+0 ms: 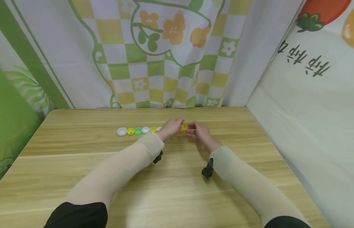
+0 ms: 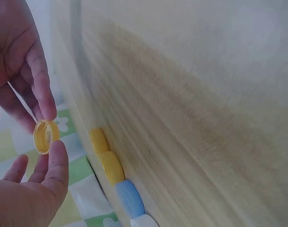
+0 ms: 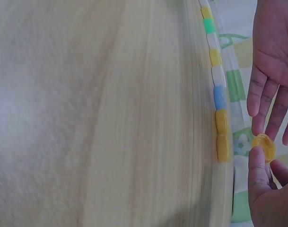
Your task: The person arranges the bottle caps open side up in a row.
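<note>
Both hands meet near the back of the table, their fingertips around a small round yellow plastic cap (image 1: 183, 127). My left hand (image 1: 171, 127) comes from the left side and holds the cap's near edge with its fingertips in the left wrist view. Opposite it, my right hand (image 1: 203, 135) pinches the cap (image 3: 264, 145) between its fingers in the right wrist view. The cap is raised off the wood and stands tilted on edge. Below the hands lies the right end of a row of caps: a yellow cap (image 2: 99, 140), another yellow cap (image 2: 112, 168), then a blue cap (image 2: 130, 197).
The row runs left along the back edge through white, yellow and green caps, with a white cap (image 1: 121, 131) at its far end. A patterned curtain (image 1: 171, 79) hangs behind the wooden table (image 1: 165, 199). A white wall covering (image 1: 302, 110) borders the right side.
</note>
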`<state>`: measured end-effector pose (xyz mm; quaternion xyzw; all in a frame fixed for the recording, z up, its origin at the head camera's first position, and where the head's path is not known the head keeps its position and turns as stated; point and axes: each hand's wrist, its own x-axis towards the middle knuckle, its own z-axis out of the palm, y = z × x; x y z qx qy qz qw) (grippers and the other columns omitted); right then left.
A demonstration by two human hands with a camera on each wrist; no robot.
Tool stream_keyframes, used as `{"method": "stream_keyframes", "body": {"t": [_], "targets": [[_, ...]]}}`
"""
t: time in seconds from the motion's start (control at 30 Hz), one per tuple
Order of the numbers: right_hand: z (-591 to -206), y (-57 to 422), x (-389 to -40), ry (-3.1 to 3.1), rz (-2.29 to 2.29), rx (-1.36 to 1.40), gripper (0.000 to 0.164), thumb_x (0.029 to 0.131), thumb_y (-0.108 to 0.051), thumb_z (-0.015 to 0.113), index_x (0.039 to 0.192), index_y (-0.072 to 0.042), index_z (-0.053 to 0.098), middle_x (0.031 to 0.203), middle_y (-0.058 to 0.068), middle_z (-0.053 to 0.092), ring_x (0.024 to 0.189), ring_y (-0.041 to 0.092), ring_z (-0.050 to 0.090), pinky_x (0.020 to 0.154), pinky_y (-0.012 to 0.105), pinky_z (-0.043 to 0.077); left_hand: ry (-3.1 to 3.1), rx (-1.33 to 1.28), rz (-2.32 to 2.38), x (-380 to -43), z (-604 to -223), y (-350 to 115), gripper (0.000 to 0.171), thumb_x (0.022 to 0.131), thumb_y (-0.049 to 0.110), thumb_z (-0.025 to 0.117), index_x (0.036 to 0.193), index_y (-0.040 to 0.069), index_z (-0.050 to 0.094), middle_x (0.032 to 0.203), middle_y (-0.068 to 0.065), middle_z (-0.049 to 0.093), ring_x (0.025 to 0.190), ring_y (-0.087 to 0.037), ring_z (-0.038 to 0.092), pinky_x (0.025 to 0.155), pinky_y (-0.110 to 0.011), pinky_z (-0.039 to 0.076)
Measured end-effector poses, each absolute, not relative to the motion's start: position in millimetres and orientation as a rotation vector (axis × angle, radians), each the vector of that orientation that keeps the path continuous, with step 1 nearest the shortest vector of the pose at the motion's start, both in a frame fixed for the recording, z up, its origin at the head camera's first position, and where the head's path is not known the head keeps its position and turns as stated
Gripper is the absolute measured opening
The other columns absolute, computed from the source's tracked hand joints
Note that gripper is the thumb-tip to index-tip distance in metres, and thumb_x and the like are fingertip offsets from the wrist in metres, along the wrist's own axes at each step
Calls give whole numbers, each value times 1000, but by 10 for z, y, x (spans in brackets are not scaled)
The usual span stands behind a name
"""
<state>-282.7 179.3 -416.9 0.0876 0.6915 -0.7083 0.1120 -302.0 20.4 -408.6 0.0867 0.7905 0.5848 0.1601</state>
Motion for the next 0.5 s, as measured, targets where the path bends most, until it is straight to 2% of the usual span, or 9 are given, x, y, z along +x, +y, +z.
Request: {"method": "stream_keyframes", "body": {"t": [0.17,0.33,0.5], "targets": [[-4186,1809,-2883,1998,-2092,302,50,113,-21,28,144,14,45,132,21,51,118,30,58,103,32,52,2270,255,1690,-3078,-4120,252,55,112,35,34,146,-6,49,143,-23,53,129,-36,52,106,-45,49],[-4214,1836,-2927,1956,-2115,363,50,113,-24,31,142,12,48,127,16,53,111,24,59,97,29,54,2387,303,1590,-3112,-4111,310,54,112,34,34,147,-4,50,148,-22,52,136,-36,49,115,-45,39],[-4223,1872,-2970,1923,-2124,404,49,113,-25,31,143,10,48,119,11,54,110,23,59,103,34,51,2429,333,1524,-3198,-4112,368,57,112,37,32,148,-4,49,152,-21,49,142,-36,43,120,-43,33]]}}
